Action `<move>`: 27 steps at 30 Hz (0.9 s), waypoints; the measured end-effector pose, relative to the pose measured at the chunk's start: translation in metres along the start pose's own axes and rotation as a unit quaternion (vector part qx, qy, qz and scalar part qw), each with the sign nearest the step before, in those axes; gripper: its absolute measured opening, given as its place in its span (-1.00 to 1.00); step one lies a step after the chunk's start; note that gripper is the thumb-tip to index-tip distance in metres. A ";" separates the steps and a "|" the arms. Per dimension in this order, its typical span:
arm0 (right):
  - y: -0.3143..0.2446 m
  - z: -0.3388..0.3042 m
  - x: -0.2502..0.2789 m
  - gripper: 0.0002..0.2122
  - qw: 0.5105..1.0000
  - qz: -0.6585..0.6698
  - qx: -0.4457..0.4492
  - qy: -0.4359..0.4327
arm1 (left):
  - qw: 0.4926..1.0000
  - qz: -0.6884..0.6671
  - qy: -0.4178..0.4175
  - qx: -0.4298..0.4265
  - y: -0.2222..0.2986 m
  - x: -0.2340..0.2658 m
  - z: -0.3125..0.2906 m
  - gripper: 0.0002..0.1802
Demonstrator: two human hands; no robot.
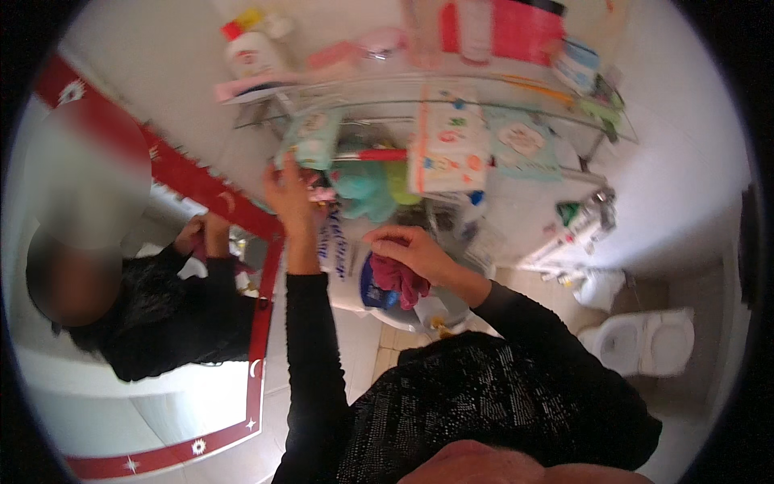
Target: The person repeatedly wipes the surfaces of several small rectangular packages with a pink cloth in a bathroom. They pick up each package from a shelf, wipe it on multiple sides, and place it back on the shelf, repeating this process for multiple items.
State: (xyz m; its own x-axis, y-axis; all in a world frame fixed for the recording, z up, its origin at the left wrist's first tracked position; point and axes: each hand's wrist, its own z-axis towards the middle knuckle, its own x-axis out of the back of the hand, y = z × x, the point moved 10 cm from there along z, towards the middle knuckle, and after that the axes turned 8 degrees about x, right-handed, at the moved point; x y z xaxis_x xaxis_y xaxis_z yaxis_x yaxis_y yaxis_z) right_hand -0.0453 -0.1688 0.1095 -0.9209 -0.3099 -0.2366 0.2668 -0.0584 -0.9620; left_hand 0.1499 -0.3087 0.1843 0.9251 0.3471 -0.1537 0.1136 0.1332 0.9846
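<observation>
My right hand (415,248) is closed on a crumpled maroon cloth (397,278), held above the basin. My left hand (288,194) is raised to the lower glass shelf with its fingers apart. Its fingertips are at the lower left edge of a pale green packet (313,139), and I cannot tell whether they touch it. Beside that hand lie small pink items (321,187) and a teal bundle (363,189). Under the cloth, a white and blue package (343,270) sits by the basin (459,310).
A glass shelf (355,113) holds a white printed packet (448,141) and another pale green packet (524,145). Bottles, including a white one with a red cap (251,52), stand above. A red-framed mirror (262,323) is at the left, a white toilet (645,343) at the right.
</observation>
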 end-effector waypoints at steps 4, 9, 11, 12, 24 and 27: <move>0.023 -0.072 0.046 -0.78 0.995 -0.091 -0.033 -0.031 | 0.995 0.036 0.048 -0.079 0.005 0.022 -0.016 -0.44; 0.048 -0.178 0.105 -0.76 0.976 -0.059 -0.206 0.031 | 0.970 0.087 0.017 -0.228 0.005 0.016 -0.154 -0.78; 0.069 -0.215 0.135 -0.74 0.965 -0.043 -0.233 0.110 | 0.983 0.076 -0.127 -0.106 -0.067 -0.008 -0.192 -0.85; 0.082 -0.234 0.150 -0.73 0.958 -0.040 -0.242 0.150 | 0.975 0.072 -0.208 -0.028 -0.105 -0.024 -0.214 -0.86; -0.061 -0.196 0.214 -0.63 0.946 -0.007 -0.007 0.325 | 0.799 0.308 -0.246 -0.454 0.064 -0.173 -0.298 -0.50; -0.102 -0.156 0.218 -0.55 0.958 0.000 0.062 0.281 | 0.742 0.384 -0.238 -0.496 0.094 -0.215 -0.298 -0.40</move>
State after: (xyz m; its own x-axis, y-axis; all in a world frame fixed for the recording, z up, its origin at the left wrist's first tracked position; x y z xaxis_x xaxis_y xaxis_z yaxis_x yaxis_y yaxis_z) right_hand -0.3174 -0.0823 0.1353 -0.9192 0.2472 -0.3064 0.2670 -0.1807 -0.9466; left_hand -0.1463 -0.0940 0.2852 0.6298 0.3381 0.6993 -0.6165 0.7652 0.1853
